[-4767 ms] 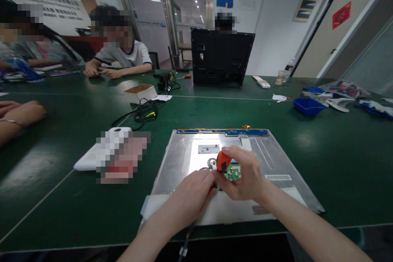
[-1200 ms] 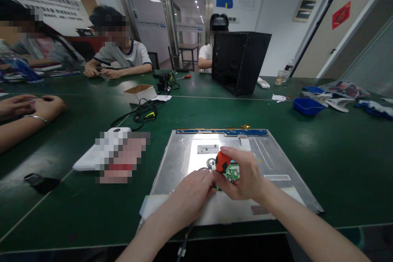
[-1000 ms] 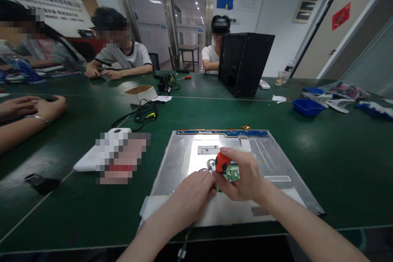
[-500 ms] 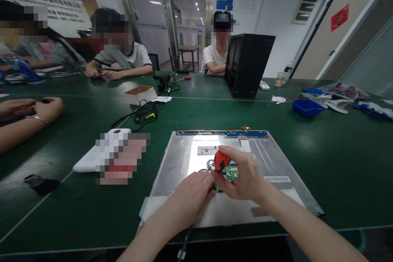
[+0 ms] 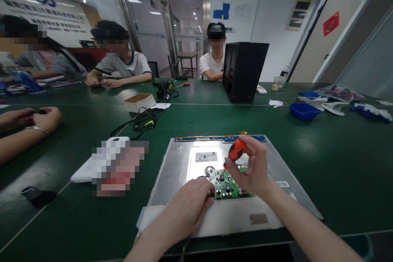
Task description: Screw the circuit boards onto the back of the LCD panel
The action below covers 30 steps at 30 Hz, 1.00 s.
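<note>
A flat silver display panel (image 5: 172, 180) lies back-up on the table in front of me, with a blue circuit strip (image 5: 208, 139) along its far edge. On its middle sits a green circuit board (image 5: 229, 190). My right hand (image 5: 253, 168) grips a small orange-and-black screwdriver (image 5: 238, 149) by its handle, tilted, with the shaft pointing down toward the board's upper left part. Curled fingers of my left hand (image 5: 192, 202) touch the board's left edge; what is between them is hidden. A dark cable (image 5: 184, 247) comes out below the left wrist.
To the left lie a white device (image 5: 119, 143), black cables (image 5: 144, 120) and an open cardboard box (image 5: 139, 101). A black computer case (image 5: 245, 71) stands at the back, with a blue tray (image 5: 303, 110) to its right. Other people sit around the green table (image 5: 307, 163).
My right hand has lifted slightly and moved right with the screwdriver, which now leans over more, uncovering more of the circuit board. My left hand stays at the board's left edge. The view has tilted up slightly.
</note>
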### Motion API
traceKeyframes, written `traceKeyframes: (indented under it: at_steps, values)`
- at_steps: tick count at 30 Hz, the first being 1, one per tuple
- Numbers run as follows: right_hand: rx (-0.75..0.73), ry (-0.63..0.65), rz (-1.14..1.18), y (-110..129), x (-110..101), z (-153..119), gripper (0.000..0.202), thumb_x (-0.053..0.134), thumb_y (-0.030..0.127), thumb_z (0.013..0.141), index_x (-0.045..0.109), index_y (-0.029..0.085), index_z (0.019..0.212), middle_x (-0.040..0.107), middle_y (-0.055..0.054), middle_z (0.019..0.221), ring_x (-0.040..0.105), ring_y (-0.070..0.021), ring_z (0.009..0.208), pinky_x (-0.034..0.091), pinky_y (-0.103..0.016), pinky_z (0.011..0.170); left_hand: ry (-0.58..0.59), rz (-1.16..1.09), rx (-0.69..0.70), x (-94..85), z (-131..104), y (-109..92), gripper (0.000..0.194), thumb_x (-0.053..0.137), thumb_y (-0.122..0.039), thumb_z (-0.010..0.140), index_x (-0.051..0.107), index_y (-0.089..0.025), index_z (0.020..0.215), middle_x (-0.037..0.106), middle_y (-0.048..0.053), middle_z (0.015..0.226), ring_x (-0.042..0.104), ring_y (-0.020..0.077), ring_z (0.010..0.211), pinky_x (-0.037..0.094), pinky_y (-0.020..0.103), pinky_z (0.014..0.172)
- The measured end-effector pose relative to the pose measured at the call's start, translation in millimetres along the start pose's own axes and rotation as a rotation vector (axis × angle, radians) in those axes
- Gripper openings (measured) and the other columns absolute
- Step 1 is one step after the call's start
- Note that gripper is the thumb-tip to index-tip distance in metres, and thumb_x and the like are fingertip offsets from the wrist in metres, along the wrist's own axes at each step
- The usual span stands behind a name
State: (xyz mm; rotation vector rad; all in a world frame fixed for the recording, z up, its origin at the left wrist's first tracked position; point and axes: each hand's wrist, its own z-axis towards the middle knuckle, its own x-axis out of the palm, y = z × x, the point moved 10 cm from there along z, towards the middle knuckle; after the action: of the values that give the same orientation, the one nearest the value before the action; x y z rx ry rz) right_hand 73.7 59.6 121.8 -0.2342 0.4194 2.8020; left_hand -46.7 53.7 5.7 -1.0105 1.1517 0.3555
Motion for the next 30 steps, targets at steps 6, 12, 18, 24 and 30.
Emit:
traceKeyframes:
  at_steps: [6,12,18,24,30]
  values:
    - [0.154,-0.035,-0.020,-34.4,-26.2,10.8,0.057,0.062,0.016,0.082,0.038,0.028,0.132,0.059,0.002,0.084,0.060,-0.0118,0.064,0.051,-0.023,0.052,-0.059,-0.073,0.030,-11.2,-8.9,0.0,0.013,0.043,-0.017,0.093,0.050,-0.021,0.102,0.061,0.006,0.096,0.057,0.0208,0.085,0.045,0.032,0.073]
    - [0.633,0.015,0.011,-123.0,-62.6,-8.1,0.045,0.071,0.036,0.078,0.040,0.027,0.109,0.060,0.007,0.072,0.054,-0.0102,0.051,0.045,-0.022,0.047,-0.146,-0.003,-0.017,-50.7,3.5,25.4,0.013,0.041,-0.022,0.094,0.052,-0.020,0.100,0.062,0.007,0.098,0.059,0.0213,0.085,0.047,0.033,0.074]
    - [1.140,0.044,0.265,-189.0,-63.5,-72.5,0.061,0.081,0.052,0.059,0.036,0.025,0.091,0.055,0.010,0.054,0.049,-0.0111,0.039,0.038,-0.021,0.036,-0.125,0.144,-0.067,-58.4,53.5,59.5,0.019,0.046,-0.022,0.088,0.055,-0.018,0.104,0.065,0.010,0.104,0.060,0.0245,0.094,0.047,0.037,0.081]
    - [1.192,0.056,0.319,-193.9,-65.4,-91.5,0.062,0.081,0.054,0.058,0.037,0.025,0.091,0.055,0.011,0.051,0.048,-0.0105,0.038,0.037,-0.019,0.033,-0.070,0.120,-0.121,-48.5,72.4,77.2,0.014,0.043,-0.023,0.087,0.054,-0.019,0.079,0.064,0.007,0.083,0.059,0.0218,0.078,0.044,0.032,0.071]
    - [1.197,0.000,0.371,-199.2,-73.8,-85.4,0.062,0.082,0.054,0.057,0.039,0.024,0.091,0.056,0.010,0.053,0.050,-0.0101,0.040,0.038,-0.019,0.034,-0.017,0.144,-0.080,-54.6,76.5,69.4,0.011,0.044,-0.019,0.084,0.052,-0.019,0.077,0.060,0.004,0.078,0.055,0.0192,0.073,0.039,0.028,0.067]
